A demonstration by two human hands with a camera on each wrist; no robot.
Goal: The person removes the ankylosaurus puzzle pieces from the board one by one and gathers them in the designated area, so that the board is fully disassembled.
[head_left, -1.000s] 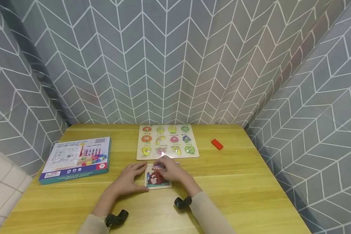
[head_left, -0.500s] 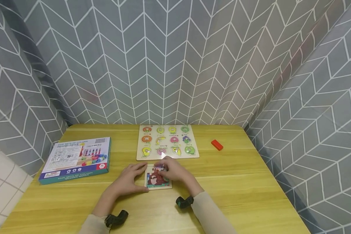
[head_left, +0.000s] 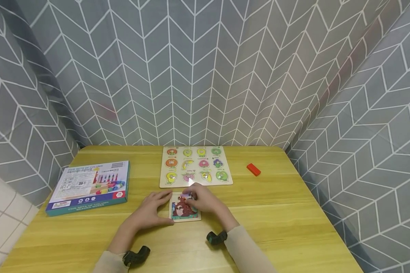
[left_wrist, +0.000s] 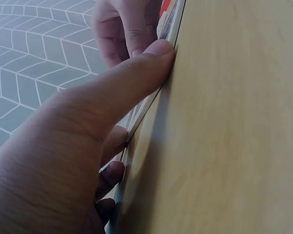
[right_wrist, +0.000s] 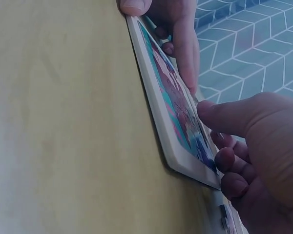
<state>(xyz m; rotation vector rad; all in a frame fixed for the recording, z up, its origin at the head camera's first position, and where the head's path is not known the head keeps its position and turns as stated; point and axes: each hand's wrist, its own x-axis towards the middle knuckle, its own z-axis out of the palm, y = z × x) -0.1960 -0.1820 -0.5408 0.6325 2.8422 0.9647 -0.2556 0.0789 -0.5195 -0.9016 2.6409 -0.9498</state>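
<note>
A small wooden jigsaw puzzle [head_left: 179, 212] with a brown animal picture in a pale frame lies flat on the table. My left hand [head_left: 149, 212] holds it at its left side, thumb at the near corner and index finger at the far corner; the thumb [left_wrist: 158, 51] rests against the frame's edge in the left wrist view. Over the upper right of the picture, my right hand [head_left: 203, 199] pinches a puzzle piece, mostly hidden by the fingers. A lilac patch shows by those fingertips. In the right wrist view its thumb [right_wrist: 224, 117] is close over the picture, fingers curled.
Behind the hands lies a fruit peg puzzle board [head_left: 162, 180]. A boxed beads set [head_left: 89, 185] sits at the left, and a red block [head_left: 253, 169] at the right. A patterned grey curtain [head_left: 191, 76] surrounds the wooden table [head_left: 276, 227].
My right hand has shifted slightly right and its fingers have turned, uncovering more of the brown picture. The lilac bit right of that hand no longer shows. My left hand stays in place.
</note>
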